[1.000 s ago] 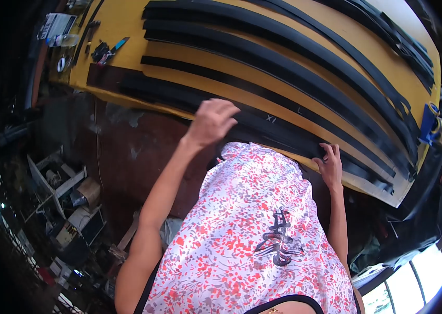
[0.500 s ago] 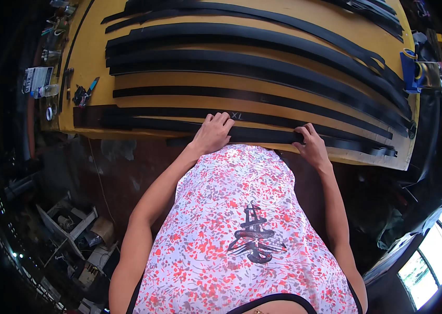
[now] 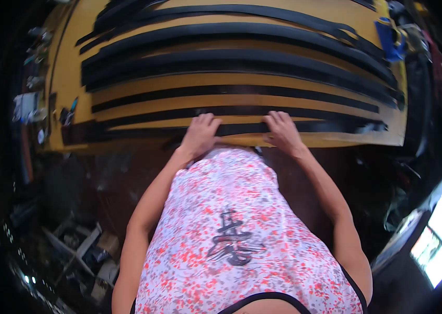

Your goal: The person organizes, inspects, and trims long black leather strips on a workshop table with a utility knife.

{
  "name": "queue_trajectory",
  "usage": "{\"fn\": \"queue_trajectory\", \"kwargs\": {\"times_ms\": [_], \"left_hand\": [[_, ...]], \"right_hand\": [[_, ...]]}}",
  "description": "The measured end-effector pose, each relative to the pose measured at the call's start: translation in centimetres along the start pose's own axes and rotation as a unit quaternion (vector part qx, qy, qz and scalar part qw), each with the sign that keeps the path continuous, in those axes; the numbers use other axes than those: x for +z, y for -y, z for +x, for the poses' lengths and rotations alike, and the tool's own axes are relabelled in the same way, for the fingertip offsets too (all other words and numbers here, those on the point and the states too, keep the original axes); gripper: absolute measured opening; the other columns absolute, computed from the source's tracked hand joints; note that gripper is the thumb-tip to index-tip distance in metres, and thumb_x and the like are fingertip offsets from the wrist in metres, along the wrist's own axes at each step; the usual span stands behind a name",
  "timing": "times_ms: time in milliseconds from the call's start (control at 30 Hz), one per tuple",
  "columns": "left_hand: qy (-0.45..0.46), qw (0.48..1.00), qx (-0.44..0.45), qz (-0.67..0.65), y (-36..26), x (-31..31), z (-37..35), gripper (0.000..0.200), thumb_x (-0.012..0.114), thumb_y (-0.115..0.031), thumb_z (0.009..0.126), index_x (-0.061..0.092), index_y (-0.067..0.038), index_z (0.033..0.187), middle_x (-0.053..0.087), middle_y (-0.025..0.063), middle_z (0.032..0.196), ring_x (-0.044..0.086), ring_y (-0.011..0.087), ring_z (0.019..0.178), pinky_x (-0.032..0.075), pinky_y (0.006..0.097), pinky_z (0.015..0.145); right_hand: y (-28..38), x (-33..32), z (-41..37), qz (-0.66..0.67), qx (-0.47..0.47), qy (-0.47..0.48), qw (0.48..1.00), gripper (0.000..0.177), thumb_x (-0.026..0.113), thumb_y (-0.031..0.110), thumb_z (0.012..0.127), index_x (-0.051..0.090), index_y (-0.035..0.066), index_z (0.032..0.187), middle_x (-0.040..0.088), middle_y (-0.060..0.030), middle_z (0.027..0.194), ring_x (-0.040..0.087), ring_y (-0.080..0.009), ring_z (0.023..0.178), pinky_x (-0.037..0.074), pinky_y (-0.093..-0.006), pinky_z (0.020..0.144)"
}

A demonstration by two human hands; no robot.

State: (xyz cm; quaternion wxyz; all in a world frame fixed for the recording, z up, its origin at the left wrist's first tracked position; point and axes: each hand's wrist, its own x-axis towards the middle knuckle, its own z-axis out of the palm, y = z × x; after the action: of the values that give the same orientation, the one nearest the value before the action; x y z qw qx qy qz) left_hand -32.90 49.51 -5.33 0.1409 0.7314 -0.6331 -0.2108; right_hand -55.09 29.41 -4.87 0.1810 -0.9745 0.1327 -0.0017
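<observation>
Both hands are at the near edge of the yellow table, on a long flat black strip (image 3: 239,128) that looks like leather or rubber. My left hand (image 3: 199,136) has its fingers curled over this front strip, their tips close to a second, narrower black strip (image 3: 242,110) just behind it. My right hand (image 3: 282,133) bends its fingers down onto the same front strip, a short way to the right. The undersides of both hands are hidden, and the picture is slightly blurred.
Several more long black strips (image 3: 231,58) lie in curved rows across the yellow table (image 3: 69,68). A cutter with a blue handle (image 3: 73,106) rests at the left. A blue tape dispenser (image 3: 388,42) stands at the right edge. A wooden shelf (image 3: 82,246) is at lower left.
My right hand has moved left along the front strip, closer to my left hand. My left hand stays on the strip. The whole view has shifted slightly.
</observation>
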Motion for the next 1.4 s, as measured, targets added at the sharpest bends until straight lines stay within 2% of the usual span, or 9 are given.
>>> {"fn": "queue_trajectory", "kwargs": {"times_ms": [300,367,467,600,767,933,1133,1233,1400], "left_hand": [[-0.004,0.998,-0.032,-0.052,-1.5,-0.6,0.9,0.044,0.076,-0.007,0.065,0.055,-0.005,0.103,0.053,0.0118,0.104,0.051,0.0320,0.101,0.040,0.0425,0.086],[-0.006,0.998,-0.032,-0.050,-1.5,-0.4,0.7,0.043,0.074,-0.005,0.066,0.055,-0.006,0.105,0.053,0.0123,0.104,0.051,0.0324,0.100,0.040,0.0426,0.086],[-0.022,0.999,-0.023,-0.041,-1.9,-0.4,0.7,0.046,0.073,-0.007,0.066,0.055,-0.006,0.109,0.052,0.0132,0.103,0.051,0.0329,0.100,0.039,0.0425,0.086],[-0.056,0.996,-0.017,-0.063,-2.7,-1.0,0.7,0.041,0.076,-0.017,0.068,0.061,0.000,0.102,0.053,0.0163,0.101,0.055,0.0363,0.096,0.044,0.0437,0.083],[-0.139,0.968,0.045,-0.203,-6.9,-2.5,1.4,0.068,0.084,-0.031,0.067,0.052,-0.005,0.120,0.063,0.0167,0.110,0.060,0.0340,0.104,0.046,0.0400,0.090],[-0.242,0.917,0.072,-0.307,-10.6,-5.7,0.5,0.041,0.076,-0.012,0.071,0.053,-0.007,0.105,0.065,0.0153,0.087,0.063,0.0350,0.082,0.050,0.0401,0.073],[-0.312,0.927,0.074,-0.194,-8.3,-9.4,-6.2,0.035,0.065,0.003,0.072,0.054,-0.006,0.104,0.062,0.0167,0.080,0.061,0.0368,0.074,0.048,0.0404,0.066],[-0.323,0.934,0.086,-0.125,-6.0,-10.6,-9.7,0.044,0.068,0.002,0.067,0.053,-0.008,0.106,0.064,0.0145,0.090,0.062,0.0342,0.084,0.047,0.0424,0.077],[-0.337,0.935,0.082,-0.075,-3.0,-13.8,-14.4,0.041,0.067,0.005,0.067,0.056,-0.006,0.106,0.065,0.0165,0.088,0.064,0.0352,0.082,0.049,0.0416,0.079]], "right_hand": [[0.2,1.8,-0.4,-0.056,-0.026,-0.066,0.996,0.039,0.063,0.017,0.066,0.053,0.002,0.101,0.054,-0.0122,0.097,0.053,-0.0270,0.095,0.041,-0.0368,0.090],[0.4,1.5,-0.6,0.023,-0.010,-0.025,0.999,0.038,0.062,0.014,0.068,0.052,0.002,0.103,0.055,-0.0134,0.096,0.055,-0.0286,0.094,0.042,-0.0371,0.088],[0.5,0.2,-0.8,0.107,-0.036,-0.042,0.993,0.033,0.060,0.015,0.072,0.050,0.002,0.101,0.054,-0.0134,0.091,0.056,-0.0295,0.090,0.043,-0.0391,0.083],[1.4,-2.0,-0.3,0.020,-0.047,-0.032,0.998,0.028,0.063,0.016,0.076,0.051,0.004,0.098,0.055,-0.0127,0.087,0.058,-0.0293,0.089,0.046,-0.0382,0.080],[6.5,-8.8,0.7,-0.046,-0.054,-0.118,0.990,0.014,0.061,0.010,0.078,0.053,0.005,0.089,0.058,-0.0080,0.084,0.063,-0.0245,0.081,0.051,-0.0354,0.069],[13.2,-17.9,0.1,-0.104,-0.056,-0.155,0.981,0.013,0.060,0.006,0.078,0.056,0.005,0.090,0.060,-0.0094,0.083,0.065,-0.0249,0.079,0.053,-0.0353,0.066],[17.0,-28.4,-5.6,-0.128,0.032,-0.265,0.955,0.042,0.051,-0.021,0.063,0.059,0.005,0.096,0.064,-0.0119,0.093,0.066,-0.0296,0.091,0.051,-0.0361,0.081],[15.6,-32.7,-9.1,-0.105,0.079,-0.261,0.956,0.040,0.051,-0.019,0.072,0.060,0.003,0.105,0.064,-0.0091,0.093,0.063,-0.0177,0.091,0.045,-0.0276,0.083],[12.7,-38.0,-13.4,-0.162,0.150,-0.281,0.934,0.025,0.052,0.004,0.094,0.058,0.006,0.119,0.063,-0.0094,0.113,0.061,-0.0178,0.106,0.046,-0.0296,0.093]]}}
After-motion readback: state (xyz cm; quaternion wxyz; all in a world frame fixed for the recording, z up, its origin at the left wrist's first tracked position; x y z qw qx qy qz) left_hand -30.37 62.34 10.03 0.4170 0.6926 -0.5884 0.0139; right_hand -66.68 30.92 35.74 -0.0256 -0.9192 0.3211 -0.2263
